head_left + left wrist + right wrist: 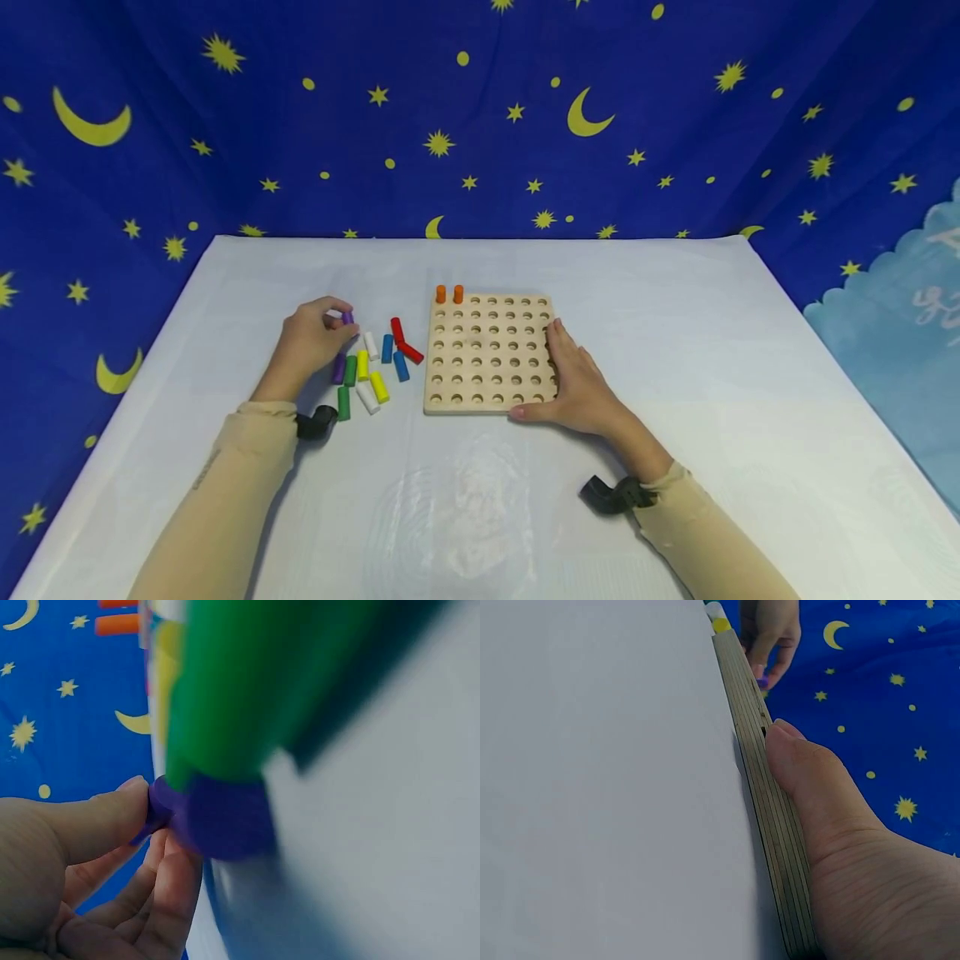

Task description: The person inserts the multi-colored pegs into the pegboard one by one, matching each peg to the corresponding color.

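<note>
Between its thumb and fingers my left hand (309, 333) pinches a small purple peg (347, 317), just above the far left of a loose group of pegs. In the left wrist view, the pinched peg shows beside another purple peg (229, 817) and a large, blurred green peg (232, 690). My right hand (581, 387) rests against the right side of a square wooden pegboard (485, 353), its fingers stretched along that side and its thumb at the near right corner. Two orange pegs (441, 294) stand upright in the board's far left holes.
Left of the board lie red pegs (397, 329), blue pegs (387, 348), white pegs (367, 397), yellow pegs (379, 387) and green pegs (343, 403). All are on a white-covered table (675, 333). Behind it hangs a blue cloth (510, 158) with stars and moons.
</note>
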The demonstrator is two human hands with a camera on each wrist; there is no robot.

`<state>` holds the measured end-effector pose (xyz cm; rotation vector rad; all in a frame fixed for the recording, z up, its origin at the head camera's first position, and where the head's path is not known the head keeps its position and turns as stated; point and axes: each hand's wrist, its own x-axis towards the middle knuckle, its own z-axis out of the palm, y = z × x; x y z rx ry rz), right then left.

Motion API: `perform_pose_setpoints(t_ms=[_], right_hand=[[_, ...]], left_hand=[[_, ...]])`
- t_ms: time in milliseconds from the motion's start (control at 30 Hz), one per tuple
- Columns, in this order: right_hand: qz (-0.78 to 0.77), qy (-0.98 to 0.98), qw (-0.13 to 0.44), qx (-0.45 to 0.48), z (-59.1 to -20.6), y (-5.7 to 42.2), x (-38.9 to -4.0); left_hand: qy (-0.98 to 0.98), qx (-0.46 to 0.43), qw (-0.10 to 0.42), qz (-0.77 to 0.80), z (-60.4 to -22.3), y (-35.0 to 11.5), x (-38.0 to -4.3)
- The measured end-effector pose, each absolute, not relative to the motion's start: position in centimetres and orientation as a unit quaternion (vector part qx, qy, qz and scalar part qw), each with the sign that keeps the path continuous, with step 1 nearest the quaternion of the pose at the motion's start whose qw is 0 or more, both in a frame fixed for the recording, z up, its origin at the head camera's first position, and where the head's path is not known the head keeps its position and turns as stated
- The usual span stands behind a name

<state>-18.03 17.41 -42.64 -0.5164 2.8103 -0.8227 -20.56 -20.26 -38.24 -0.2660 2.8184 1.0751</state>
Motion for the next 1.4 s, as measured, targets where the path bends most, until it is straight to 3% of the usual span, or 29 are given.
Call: perform_pose_setpoints(t_ms=[433,867,1400], right_hand=[[-0.277,0.942,0.085,-0.169,-42.6,17.6,-18.1],[-0.280,0.941,0.091,-0.165,-42.8,17.7,-18.0],[-0.280,0.941,0.092,-0.169,-42.6,17.5,-18.1]], left_hand=[[0.884,-0.057,0.090,0.455,-36.5,-16.9,-21.6],[0.893,-0.015,0.036,0.448,-37.1,-10.2,-24.6],[0.913,0.042,-0.051,0.401,-38.5,-8.4,-24.8]])
